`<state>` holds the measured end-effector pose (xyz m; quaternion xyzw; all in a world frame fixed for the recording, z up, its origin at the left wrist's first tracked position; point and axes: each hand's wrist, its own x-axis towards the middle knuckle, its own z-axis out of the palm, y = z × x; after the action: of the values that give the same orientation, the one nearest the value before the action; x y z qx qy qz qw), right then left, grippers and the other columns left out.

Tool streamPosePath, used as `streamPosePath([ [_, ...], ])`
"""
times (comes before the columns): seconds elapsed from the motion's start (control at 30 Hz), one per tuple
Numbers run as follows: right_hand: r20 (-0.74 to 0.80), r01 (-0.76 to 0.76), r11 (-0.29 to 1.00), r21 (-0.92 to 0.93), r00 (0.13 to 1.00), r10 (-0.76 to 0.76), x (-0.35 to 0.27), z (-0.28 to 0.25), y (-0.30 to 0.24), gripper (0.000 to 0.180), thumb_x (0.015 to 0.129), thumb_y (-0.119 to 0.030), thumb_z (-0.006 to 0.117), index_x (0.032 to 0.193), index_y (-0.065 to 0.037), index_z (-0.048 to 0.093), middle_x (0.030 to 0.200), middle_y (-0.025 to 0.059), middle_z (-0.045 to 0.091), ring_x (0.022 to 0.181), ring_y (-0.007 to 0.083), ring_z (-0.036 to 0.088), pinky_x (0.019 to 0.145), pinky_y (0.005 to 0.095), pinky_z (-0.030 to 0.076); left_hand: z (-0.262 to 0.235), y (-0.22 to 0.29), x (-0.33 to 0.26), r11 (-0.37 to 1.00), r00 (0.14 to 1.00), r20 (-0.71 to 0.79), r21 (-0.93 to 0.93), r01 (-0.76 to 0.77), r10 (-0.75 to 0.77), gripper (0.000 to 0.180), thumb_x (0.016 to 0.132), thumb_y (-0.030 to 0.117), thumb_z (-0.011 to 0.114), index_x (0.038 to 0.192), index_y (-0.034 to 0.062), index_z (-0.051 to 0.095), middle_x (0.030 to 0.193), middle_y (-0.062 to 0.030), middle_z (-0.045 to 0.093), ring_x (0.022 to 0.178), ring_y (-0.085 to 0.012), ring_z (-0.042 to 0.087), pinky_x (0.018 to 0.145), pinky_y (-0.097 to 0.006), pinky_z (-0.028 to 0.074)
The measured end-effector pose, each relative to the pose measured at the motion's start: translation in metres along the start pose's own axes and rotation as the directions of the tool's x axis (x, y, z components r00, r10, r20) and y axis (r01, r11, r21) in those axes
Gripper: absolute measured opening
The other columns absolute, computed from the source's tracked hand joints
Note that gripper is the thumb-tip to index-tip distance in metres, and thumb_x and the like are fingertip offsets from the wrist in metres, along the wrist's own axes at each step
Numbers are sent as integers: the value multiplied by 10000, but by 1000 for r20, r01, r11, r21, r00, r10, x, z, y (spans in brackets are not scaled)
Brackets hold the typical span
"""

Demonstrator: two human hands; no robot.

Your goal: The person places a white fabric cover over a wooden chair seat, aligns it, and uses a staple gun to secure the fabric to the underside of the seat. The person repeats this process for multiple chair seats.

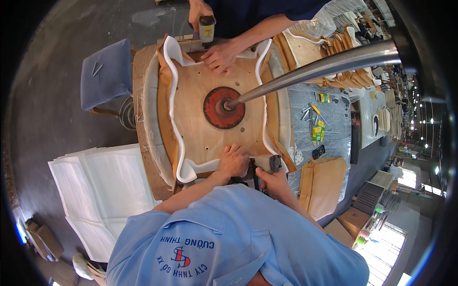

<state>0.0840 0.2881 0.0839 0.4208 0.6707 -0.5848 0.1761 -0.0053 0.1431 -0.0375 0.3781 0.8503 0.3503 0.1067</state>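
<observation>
A plywood seat board [205,119] lies face down on a round padded stand, with white foam [191,167] and tan fabric [164,100] folded up around its edges. A red press disc [223,107] on a steel arm [315,69] clamps its middle. My left hand [234,159] presses the foam and fabric onto the board's near edge. My right hand [273,180] grips a grey staple gun [267,163] right beside it. Across the board, another person's hand [219,55] pins the far edge, and their other hand [198,12] holds a yellow stapler [207,29].
A stack of white foam sheets [102,190] sits at the left. A blue stool [105,74] stands at the far left. On the right, a grey bench [329,119] carries small tools and staple boxes, with folded tan fabric pieces [324,183] nearer me. More seat boards [329,45] stack behind.
</observation>
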Motion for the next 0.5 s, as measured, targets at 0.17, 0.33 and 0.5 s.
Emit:
streamPosePath([
  [0.17,-26,27,1000,8,999,-27,1,5,-3,221,960,-242,791,1002,-54,681,707,-11,618,484,82,536,426,271,408,2,-1,-1,999,998,-50,-28,-25,24,118,818,264,755,760,162,757,934,-18,581,1006,-251,537,871,-434,394],
  [0.33,-101,-35,992,-118,995,23,3,8,-6,232,950,-235,800,932,-57,652,661,-3,595,458,94,522,410,287,405,-2,-1,-1,998,997,-47,-29,-56,55,104,800,249,754,764,152,747,936,-32,578,1008,-262,534,867,-437,394],
  [0.5,-92,-45,993,-108,995,35,2,10,-11,213,950,-218,802,999,-55,674,700,-7,604,457,96,524,402,286,413,-15,1,-4,998,998,-26,-20,-55,54,160,810,300,775,820,142,761,1011,-51,597,1073,-277,536,917,-450,391],
])
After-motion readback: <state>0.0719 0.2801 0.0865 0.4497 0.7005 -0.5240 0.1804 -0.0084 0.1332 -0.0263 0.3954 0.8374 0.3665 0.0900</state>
